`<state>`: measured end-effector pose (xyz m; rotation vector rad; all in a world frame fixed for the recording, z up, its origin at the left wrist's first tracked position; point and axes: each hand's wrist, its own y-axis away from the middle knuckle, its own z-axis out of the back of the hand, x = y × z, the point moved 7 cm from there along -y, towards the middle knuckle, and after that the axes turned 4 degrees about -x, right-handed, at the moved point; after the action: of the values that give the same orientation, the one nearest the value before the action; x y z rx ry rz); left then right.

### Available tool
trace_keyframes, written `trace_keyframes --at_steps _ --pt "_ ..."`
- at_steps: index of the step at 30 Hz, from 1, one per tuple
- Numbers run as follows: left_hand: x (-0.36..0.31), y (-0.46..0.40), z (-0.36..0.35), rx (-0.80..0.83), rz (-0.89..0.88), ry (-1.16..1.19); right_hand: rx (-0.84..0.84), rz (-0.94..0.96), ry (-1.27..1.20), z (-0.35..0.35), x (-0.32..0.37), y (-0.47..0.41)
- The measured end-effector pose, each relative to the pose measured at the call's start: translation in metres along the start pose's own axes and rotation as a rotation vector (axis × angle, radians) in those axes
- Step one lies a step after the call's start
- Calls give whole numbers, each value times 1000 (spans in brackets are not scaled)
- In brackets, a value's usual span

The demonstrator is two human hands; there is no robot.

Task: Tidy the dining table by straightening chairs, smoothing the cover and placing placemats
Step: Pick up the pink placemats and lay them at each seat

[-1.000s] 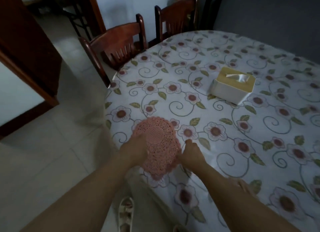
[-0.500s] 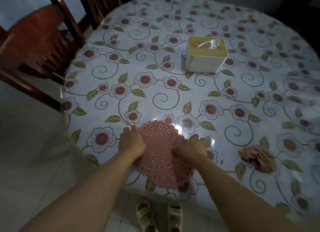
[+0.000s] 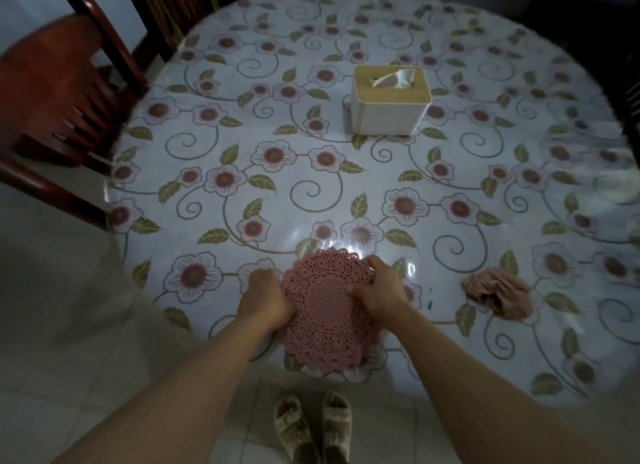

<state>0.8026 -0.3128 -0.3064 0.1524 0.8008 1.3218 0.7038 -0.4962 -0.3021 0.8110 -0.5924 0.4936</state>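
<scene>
Dim light falls on the round dining table, its flowered cover glossy and flat as far as I can see. My left hand is curled closed on the left edge of the pink lace placemats, and my right hand is closed on their right and far edge, fingers bent over the rim. The placemats look like a small stack of round doilies, though I can't count the layers; they lie on the cover at the near rim of the table, the near side hanging slightly past the edge, directly between my hands. Being round, they have no long axis to speak of, so the next move turns on the pinch at each side: both hands are equally close, and I judge either could peel off the top mat while the other pins the rest. Right of the placemats, well apart, a crumpled pink cloth sits on the cover. Beyond the placemats, towards the table's middle, stands the tissue box. Far left of them, a wooden chair stands beside the table, angled rather than square.
</scene>
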Motion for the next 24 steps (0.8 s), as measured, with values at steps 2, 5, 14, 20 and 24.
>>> trace_keyframes --at_steps 2,5,14,20,24 --pt "1 5 9 4 43 94 52 63 -130 8 17 5" --pt "-2 14 23 42 103 317 162 175 -279 21 55 17" --pt "-22 50 92 -5 108 905 367 285 -513 38 151 44" --pt "3 55 139 -20 77 1217 214 320 -544 31 197 44" --pt "26 44 177 -50 41 1374 83 378 -445 3 224 42"
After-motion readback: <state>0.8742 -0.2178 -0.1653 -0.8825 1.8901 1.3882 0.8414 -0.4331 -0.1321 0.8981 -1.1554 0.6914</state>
